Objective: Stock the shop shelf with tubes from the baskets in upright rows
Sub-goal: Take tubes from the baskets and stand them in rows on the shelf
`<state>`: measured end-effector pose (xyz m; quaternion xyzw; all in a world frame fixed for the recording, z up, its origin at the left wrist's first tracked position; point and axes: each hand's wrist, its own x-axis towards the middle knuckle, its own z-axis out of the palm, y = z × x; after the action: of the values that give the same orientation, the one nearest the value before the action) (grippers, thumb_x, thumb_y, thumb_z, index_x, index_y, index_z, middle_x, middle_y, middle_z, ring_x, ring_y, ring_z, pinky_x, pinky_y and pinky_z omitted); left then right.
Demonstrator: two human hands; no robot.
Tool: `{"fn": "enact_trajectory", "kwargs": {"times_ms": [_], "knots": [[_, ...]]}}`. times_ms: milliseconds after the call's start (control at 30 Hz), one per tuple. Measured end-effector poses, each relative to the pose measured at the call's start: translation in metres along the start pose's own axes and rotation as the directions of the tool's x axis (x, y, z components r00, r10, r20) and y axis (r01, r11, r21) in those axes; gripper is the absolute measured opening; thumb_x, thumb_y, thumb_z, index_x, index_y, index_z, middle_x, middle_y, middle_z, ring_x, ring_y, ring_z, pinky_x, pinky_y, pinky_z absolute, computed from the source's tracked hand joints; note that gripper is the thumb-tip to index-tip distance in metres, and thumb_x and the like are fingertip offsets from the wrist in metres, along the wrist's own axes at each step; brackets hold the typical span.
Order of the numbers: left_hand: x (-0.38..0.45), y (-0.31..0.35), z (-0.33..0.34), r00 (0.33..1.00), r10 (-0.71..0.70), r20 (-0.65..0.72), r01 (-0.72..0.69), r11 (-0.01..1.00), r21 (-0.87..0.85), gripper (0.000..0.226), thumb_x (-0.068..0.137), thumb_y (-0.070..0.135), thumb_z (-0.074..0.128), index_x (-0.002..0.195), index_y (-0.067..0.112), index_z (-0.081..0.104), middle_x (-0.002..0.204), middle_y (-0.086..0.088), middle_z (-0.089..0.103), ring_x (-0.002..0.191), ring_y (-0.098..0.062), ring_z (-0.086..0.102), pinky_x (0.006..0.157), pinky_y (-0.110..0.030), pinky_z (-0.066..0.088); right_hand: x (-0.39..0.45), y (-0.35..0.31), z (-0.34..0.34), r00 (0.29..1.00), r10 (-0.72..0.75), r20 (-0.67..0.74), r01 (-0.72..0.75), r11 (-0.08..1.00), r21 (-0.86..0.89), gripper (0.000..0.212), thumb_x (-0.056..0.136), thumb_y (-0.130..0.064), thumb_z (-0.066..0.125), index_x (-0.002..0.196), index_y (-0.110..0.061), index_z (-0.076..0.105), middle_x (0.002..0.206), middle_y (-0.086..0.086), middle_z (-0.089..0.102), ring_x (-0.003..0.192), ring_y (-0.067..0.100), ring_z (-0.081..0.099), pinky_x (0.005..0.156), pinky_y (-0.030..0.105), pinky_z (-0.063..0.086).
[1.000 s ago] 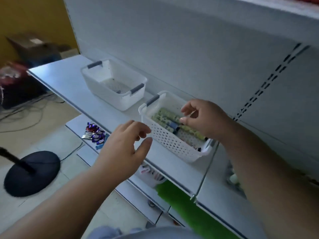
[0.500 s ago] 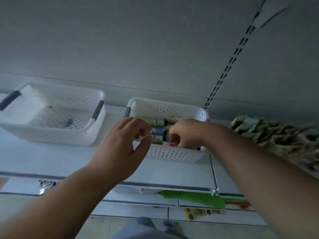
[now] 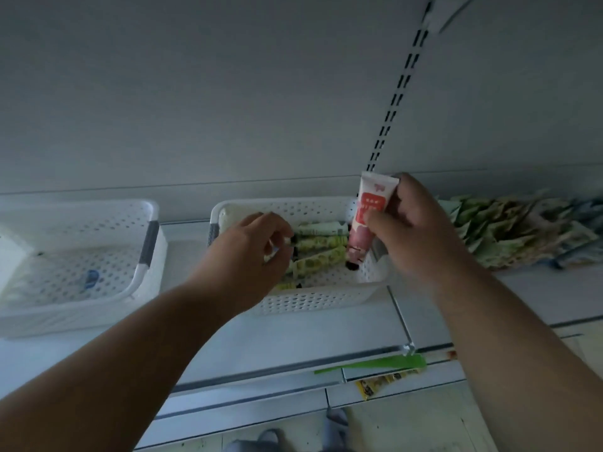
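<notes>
A white perforated basket (image 3: 313, 296) stands on the shelf (image 3: 293, 340) and holds several green tubes (image 3: 321, 243) lying flat. My right hand (image 3: 411, 223) grips a red and white tube (image 3: 368, 216), held upright with its dark cap down over the basket's right end. My left hand (image 3: 251, 256) reaches into the basket's left half, fingers curled down among the green tubes; whether it grips one is hidden. A second white basket (image 3: 81, 308) stands to the left, with one small blue item (image 3: 89, 278) on its floor.
A row of green and blue tubes (image 3: 509, 236) stands on the shelf to the right of the basket. The grey back panel with a slotted upright (image 3: 391, 106) rises behind. Lower shelves with a green strip (image 3: 381, 363) and a yellow packet (image 3: 378, 383) show below.
My right hand has lifted the red and white tube out of the basket and up to its right end. My left hand has dipped into the basket. The view has closed in.
</notes>
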<state>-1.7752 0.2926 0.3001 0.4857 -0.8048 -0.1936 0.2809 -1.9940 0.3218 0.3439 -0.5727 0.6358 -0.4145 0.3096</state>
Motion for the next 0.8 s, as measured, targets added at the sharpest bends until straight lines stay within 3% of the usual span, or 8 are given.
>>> {"fn": "enact_trajectory", "kwargs": {"times_ms": [100,233,400,467,533,667,733,800], "knots": [[0.030,-0.002,0.017,0.967,-0.052,0.248,0.001,0.980,0.200,0.015,0.088,0.034,0.061,0.102,0.033,0.057,0.100,0.015,0.058,0.087,-0.008,0.055,0.067,-0.010,0.036,-0.029,0.003,0.004,0.993,0.113,0.013,-0.114,0.976,0.187,0.004,0.096,-0.018,0.051,0.099,-0.017,0.053,0.059,0.006,0.056,0.048,0.015,0.052,0.044,0.026,0.042],[0.067,-0.003,0.049,0.823,-0.066,0.564,-0.211,0.887,0.412,0.025,0.083,0.041,0.060,0.103,0.025,0.060,0.097,0.003,0.062,0.085,-0.019,0.058,0.074,-0.034,0.052,-0.044,0.014,0.006,0.990,0.142,-0.009,-0.135,0.957,0.257,0.010,0.099,-0.019,0.046,0.105,-0.020,0.054,0.058,-0.003,0.054,0.049,0.020,0.052,0.046,0.029,0.041],[0.084,0.000,0.076,0.746,-0.098,0.659,-0.365,0.768,0.527,0.023,0.080,0.033,0.063,0.097,0.018,0.065,0.075,0.004,0.055,0.075,-0.018,0.057,0.060,-0.031,0.046,-0.060,0.022,0.002,0.987,0.159,-0.028,-0.141,0.933,0.332,0.007,0.099,-0.014,0.048,0.100,-0.009,0.053,0.064,0.002,0.053,0.049,0.023,0.046,0.046,0.034,0.038],[0.083,0.000,0.075,0.765,-0.086,0.638,-0.341,0.786,0.516,0.021,0.082,0.029,0.062,0.099,0.019,0.066,0.082,0.002,0.059,0.079,-0.019,0.058,0.065,-0.033,0.050,-0.064,0.024,0.001,0.983,0.176,-0.045,-0.151,0.930,0.335,0.011,0.099,-0.014,0.048,0.095,-0.005,0.052,0.063,0.001,0.051,0.049,0.022,0.046,0.046,0.033,0.038],[0.077,0.005,0.061,0.830,-0.077,0.552,-0.215,0.870,0.444,0.014,0.085,0.030,0.059,0.097,0.023,0.064,0.091,0.001,0.063,0.080,-0.017,0.058,0.065,-0.032,0.050,-0.066,0.027,0.000,0.978,0.190,-0.080,-0.151,0.924,0.351,0.021,0.100,-0.020,0.048,0.091,-0.001,0.052,0.064,0.006,0.051,0.047,0.022,0.046,0.046,0.031,0.038],[0.049,0.025,0.021,0.966,-0.123,0.229,0.104,0.990,0.090,0.016,0.086,0.040,0.065,0.082,0.026,0.057,0.073,0.009,0.059,0.064,-0.004,0.052,0.048,-0.022,0.032,-0.065,0.031,0.000,0.959,0.265,-0.098,-0.177,0.835,0.521,0.043,0.102,-0.037,0.042,0.101,0.000,0.063,0.069,0.014,0.056,0.044,0.020,0.047,0.044,0.025,0.035],[0.028,0.035,0.013,0.981,-0.189,0.040,0.193,0.973,-0.129,0.018,0.084,0.041,0.067,0.083,0.025,0.058,0.067,0.008,0.060,0.059,-0.002,0.054,0.046,-0.018,0.034,-0.061,0.033,0.000,0.958,0.282,-0.061,-0.192,0.782,0.592,0.049,0.101,-0.045,0.039,0.103,-0.007,0.070,0.071,0.015,0.054,0.046,0.019,0.046,0.046,0.025,0.033],[0.009,0.048,0.012,0.963,-0.269,-0.013,0.232,0.854,-0.465,0.012,0.086,0.034,0.067,0.086,0.025,0.059,0.072,0.005,0.067,0.065,-0.006,0.064,0.052,-0.019,0.047,-0.060,0.036,-0.002,0.962,0.272,-0.001,-0.211,0.748,0.630,0.052,0.098,-0.053,0.041,0.097,-0.013,0.074,0.069,0.013,0.054,0.049,0.020,0.046,0.049,0.029,0.031]]}}
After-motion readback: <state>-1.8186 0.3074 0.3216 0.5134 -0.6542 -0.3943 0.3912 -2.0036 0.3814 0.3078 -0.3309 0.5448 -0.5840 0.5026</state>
